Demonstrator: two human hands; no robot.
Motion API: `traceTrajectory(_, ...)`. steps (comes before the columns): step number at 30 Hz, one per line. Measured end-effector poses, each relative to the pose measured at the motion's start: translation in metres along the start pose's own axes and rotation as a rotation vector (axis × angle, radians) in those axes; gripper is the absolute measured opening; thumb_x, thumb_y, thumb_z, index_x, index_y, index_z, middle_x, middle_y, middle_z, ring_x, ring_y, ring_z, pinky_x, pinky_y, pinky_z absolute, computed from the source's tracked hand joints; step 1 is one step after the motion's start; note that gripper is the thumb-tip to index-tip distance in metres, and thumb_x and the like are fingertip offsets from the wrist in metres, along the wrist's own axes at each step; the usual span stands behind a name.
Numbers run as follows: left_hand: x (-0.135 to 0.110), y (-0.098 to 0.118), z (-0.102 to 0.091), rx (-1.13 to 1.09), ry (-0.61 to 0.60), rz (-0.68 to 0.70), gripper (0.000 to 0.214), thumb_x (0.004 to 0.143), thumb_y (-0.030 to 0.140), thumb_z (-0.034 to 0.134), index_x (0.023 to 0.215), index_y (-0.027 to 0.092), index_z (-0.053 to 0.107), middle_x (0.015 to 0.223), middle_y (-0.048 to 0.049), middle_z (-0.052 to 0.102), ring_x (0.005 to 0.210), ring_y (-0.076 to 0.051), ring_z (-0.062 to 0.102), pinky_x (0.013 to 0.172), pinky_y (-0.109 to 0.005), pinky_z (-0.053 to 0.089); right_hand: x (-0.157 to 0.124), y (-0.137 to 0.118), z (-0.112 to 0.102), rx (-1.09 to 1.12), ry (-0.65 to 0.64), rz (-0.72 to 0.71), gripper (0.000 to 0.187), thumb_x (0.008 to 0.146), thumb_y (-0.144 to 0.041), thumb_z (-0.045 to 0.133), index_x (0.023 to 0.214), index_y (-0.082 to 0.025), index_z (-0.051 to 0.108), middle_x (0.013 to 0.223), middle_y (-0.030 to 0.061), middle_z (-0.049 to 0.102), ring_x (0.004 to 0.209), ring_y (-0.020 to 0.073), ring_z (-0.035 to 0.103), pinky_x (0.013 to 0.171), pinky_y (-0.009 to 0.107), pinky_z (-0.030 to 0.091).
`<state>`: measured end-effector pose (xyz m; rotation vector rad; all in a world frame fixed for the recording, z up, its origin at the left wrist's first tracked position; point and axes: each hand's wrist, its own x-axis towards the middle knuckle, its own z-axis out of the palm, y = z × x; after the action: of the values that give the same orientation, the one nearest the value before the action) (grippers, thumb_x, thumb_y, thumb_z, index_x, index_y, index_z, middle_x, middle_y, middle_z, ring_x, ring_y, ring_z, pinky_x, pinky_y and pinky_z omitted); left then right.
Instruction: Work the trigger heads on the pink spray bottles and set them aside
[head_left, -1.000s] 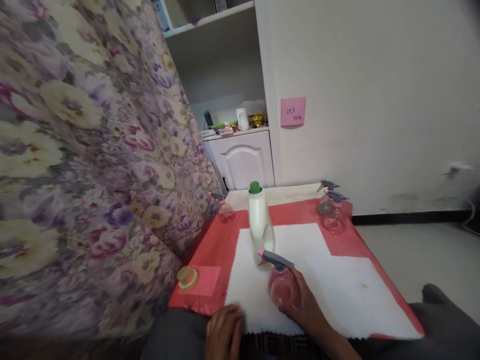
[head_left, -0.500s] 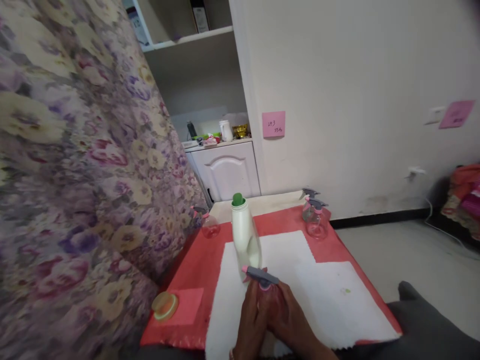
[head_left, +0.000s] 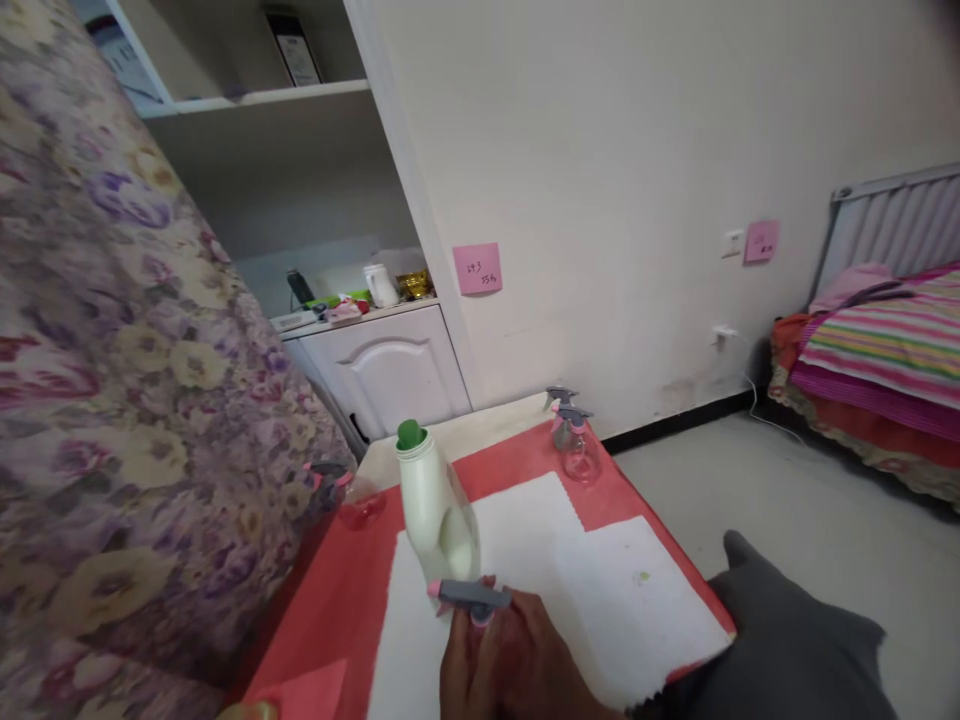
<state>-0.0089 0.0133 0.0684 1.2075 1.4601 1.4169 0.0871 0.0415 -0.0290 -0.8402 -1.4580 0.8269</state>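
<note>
A clear spray bottle with a grey and pink trigger head (head_left: 474,598) is held upright between my two hands near the front of the table. My left hand (head_left: 466,665) wraps its left side, and my right hand (head_left: 546,660) closes round its right side. Most of the bottle's body is hidden by my fingers. Just behind the trigger head stands a pale green jug (head_left: 435,505) with a green piece in its open mouth. White sheets (head_left: 529,525) lie under the jug and my hands.
Another spray bottle (head_left: 361,505) stands at the table's left edge beside the floral curtain (head_left: 150,400). Two more, including a clear spray bottle (head_left: 581,462), stand at the back right. A red cover (head_left: 300,610) lies over the table. A bed (head_left: 892,350) is farther right.
My view has turned to the right, so the table and its contents appear farther left and lower. Both hands still hold the spray bottle.
</note>
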Motion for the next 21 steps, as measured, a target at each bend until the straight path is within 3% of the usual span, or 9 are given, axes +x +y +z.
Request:
traceTrajectory(6,-0.001,0.006,0.009,-0.022,0.045,0.031,0.051,0.078,0.060,0.064,0.111,0.021,0.069,0.116,-0.0075,0.075,0.119,-0.031,0.064,0.105,-0.044,0.050,0.001,0.010,0.004,-0.065,0.050,-0.052,0.099,0.051,-0.031,0.088,0.137,-0.041,0.041,0.125,0.0071,0.062,0.112,0.0377,0.063,0.095,0.054,0.054)
traceTrajectory(9,0.001,0.007,0.015,-0.010,0.064,0.020,0.053,0.079,0.060,0.063,0.113,0.020,0.067,0.120,-0.0089,0.074,0.119,-0.031,0.064,0.104,-0.042,0.051,0.001,0.014,0.006,-0.087,0.107,-0.055,0.090,0.060,-0.033,0.084,0.139,-0.038,0.041,0.123,0.0080,0.061,0.111,0.0370,0.063,0.097,0.055,0.053)
traceTrajectory(12,0.002,0.009,0.013,0.010,0.025,0.033,0.057,0.081,0.061,0.060,0.121,0.020,0.063,0.128,-0.0089,0.070,0.126,-0.029,0.059,0.107,-0.041,0.048,0.002,0.015,0.007,-0.063,0.129,-0.066,0.085,0.067,-0.031,0.081,0.141,-0.035,0.039,0.121,0.0108,0.061,0.108,0.0351,0.064,0.095,0.054,0.054)
traceTrajectory(16,0.007,0.009,0.005,0.016,-0.046,0.042,0.054,0.076,0.061,0.066,0.113,0.022,0.068,0.123,-0.0077,0.072,0.123,-0.031,0.061,0.107,-0.043,0.048,0.003,0.015,0.008,-0.061,0.100,-0.083,0.096,0.059,-0.033,0.087,0.141,-0.036,0.038,0.121,0.0109,0.061,0.108,0.0378,0.062,0.094,0.057,0.054)
traceTrajectory(21,0.014,0.002,0.006,-0.011,0.060,0.020,0.049,0.068,0.059,0.075,0.099,0.022,0.068,0.110,-0.0075,0.077,0.110,-0.030,0.068,0.095,-0.042,0.056,0.003,0.014,0.014,-0.135,0.128,-0.028,0.076,0.070,-0.034,0.078,0.137,-0.041,0.044,0.120,0.0067,0.062,0.110,0.0381,0.062,0.099,0.058,0.050)
